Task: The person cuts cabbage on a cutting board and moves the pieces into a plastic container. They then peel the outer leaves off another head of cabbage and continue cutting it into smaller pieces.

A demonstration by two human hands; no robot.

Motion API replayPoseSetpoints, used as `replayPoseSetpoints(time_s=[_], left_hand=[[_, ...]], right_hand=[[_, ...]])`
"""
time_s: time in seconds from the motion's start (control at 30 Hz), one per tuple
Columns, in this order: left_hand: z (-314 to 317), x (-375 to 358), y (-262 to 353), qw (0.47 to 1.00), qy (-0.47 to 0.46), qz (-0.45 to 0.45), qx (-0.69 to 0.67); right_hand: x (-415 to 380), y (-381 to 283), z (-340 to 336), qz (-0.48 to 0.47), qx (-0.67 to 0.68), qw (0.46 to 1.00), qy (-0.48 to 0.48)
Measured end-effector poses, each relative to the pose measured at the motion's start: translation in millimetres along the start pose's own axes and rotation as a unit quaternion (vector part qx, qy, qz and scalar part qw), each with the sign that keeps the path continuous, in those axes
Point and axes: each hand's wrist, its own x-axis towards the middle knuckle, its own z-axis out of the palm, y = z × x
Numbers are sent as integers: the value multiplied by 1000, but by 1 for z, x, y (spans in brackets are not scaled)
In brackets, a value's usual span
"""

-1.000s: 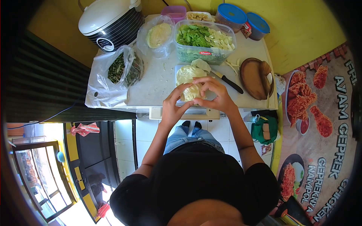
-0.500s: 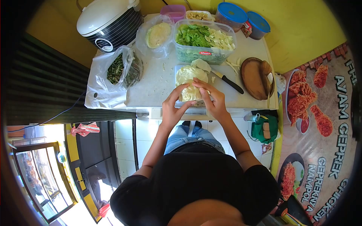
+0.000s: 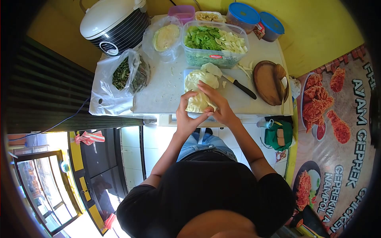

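Observation:
Pale cabbage leaves (image 3: 197, 104) are gripped between my two hands at the table's front edge. My left hand (image 3: 185, 117) curls round their left side, thumb stretched across the near edge. My right hand (image 3: 220, 106) holds the right side, its fingers reaching over the top and its thumb near the left thumb. Just beyond lie more cabbage leaves (image 3: 194, 77) on a pale cutting board, mostly covered. A loose leaf piece (image 3: 211, 69) rests at their back right. The black-handled knife (image 3: 244, 89) lies to the right, blade pointing at the cabbage.
Behind the cabbage stands a clear tub (image 3: 216, 59) of cut greens. A bagged cabbage half (image 3: 166, 38), a plastic bag of dark leaves (image 3: 123, 73) and a rice cooker (image 3: 113, 25) are on the left. To the right sits a wooden mortar (image 3: 264, 85); blue-lidded containers (image 3: 243, 15) stand behind.
Both hands have drawn some cabbage leaves toward my body, apart from those behind. The left hand has shifted slightly nearer and the thumbs have come together. The knife has stayed put.

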Motion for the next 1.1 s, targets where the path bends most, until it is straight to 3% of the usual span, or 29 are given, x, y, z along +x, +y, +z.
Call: replayPoseSetpoints(time_s=[0.1, 0.27, 0.4, 0.47, 0.57, 0.7, 0.77, 0.93, 1.0, 1.1], left_hand=[[8, -3, -4, 999, 30, -19, -39], [11, 3, -5, 996, 53, -52, -40], [11, 8, -11, 995, 62, -61, -43], [12, 10, -13, 993, 67, -65, -74], [10, 12, -12, 993, 57, -70, -78], [7, 11, -15, 992, 50, -71, -96], [4, 7, -22, 991, 42, -36, -124], [-1, -1, -28, 978, 107, -66, -169], [-7, -2, -22, 978, 84, -88, -172], [-22, -1, -18, 975, 119, -76, -170]], right_hand=[[-5, 1, 3, 19, 4, 1000, 10], [-1, 5, 22, 19, -24, 988, 150], [5, -3, 19, 62, -27, 985, 157], [7, -7, 14, 128, -10, 983, 132], [10, -2, 14, 149, 29, 973, 171], [6, 9, 7, 158, 31, 976, 150], [7, 9, -2, 246, 259, 903, 237], [11, 4, -25, 195, 200, 925, 256], [12, 5, -35, 156, 58, 952, 255], [11, 16, -49, 146, 4, 963, 229]])
